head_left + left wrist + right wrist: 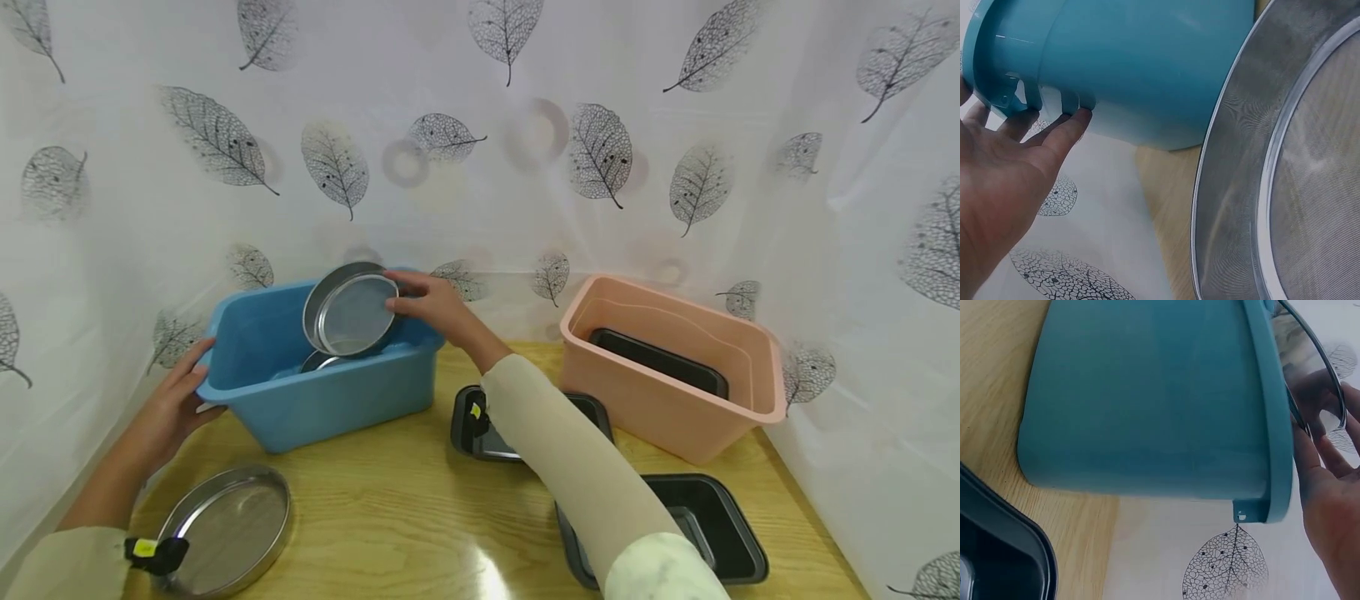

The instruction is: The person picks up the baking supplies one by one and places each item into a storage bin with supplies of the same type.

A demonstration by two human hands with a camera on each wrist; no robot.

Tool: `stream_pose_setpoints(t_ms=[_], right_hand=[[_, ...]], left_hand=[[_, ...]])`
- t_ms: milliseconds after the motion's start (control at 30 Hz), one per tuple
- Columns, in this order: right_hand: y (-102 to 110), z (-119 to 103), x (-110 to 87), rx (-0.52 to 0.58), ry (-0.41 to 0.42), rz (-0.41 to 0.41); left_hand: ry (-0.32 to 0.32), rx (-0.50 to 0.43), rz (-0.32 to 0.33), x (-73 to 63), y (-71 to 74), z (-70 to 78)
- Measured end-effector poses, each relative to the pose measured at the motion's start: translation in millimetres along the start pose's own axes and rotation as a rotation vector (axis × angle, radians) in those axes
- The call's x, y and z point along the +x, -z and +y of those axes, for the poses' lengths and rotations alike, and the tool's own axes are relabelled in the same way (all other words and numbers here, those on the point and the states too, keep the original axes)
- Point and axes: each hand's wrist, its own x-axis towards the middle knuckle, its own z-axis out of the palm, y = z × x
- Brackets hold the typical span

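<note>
My right hand [438,310] pinches the side of a round metal sieve [356,312], which is tilted over the blue tub [337,408]. Part of another round metal piece [318,360] shows inside the tub, below the held sieve. In the right wrist view, fingers grip the sieve's shiny wall [1300,350] just past the tub's rim. My left hand [168,408] holds the tub's left end, fingers hooked under the rim in the left wrist view. Close by that forearm, a larger round mesh sieve [279,508] lies on the table.
A pink tub [630,392] stands at the right with a dark pan [660,362] inside. Two dark baking pans, a smaller one [588,408] and a deeper one [720,508], lie on the wooden table [390,517], partly behind my right sleeve. Leaf-print sheeting [480,183] surrounds the table.
</note>
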Motion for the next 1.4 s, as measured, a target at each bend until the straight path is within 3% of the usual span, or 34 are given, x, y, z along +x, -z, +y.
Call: stream_pose_setpoints(t_ms=[233, 700, 1100, 1400], right_hand=[[-9.5, 6.7, 24.0, -0.044, -0.011, -0.07], [-30.5, 8.0, 56.8, -0.262, -0.018, -0.164], [-36.3, 14.1, 62.5, -0.398, -0.052, -0.212], [-40.0, 21.0, 63.2, -0.584, -0.099, -0.218]], left_hand=[[-0.002, -0.03, 0.002, 0.8, 4.1, -1.7], [-0.039, -0.075, -0.01, 0.9, 5.2, -0.1], [-0.039, -0.081, -0.009, 1.3, 3.5, -0.9], [-0.023, -0.048, -0.005, 1.7, 2.2, -2.8]])
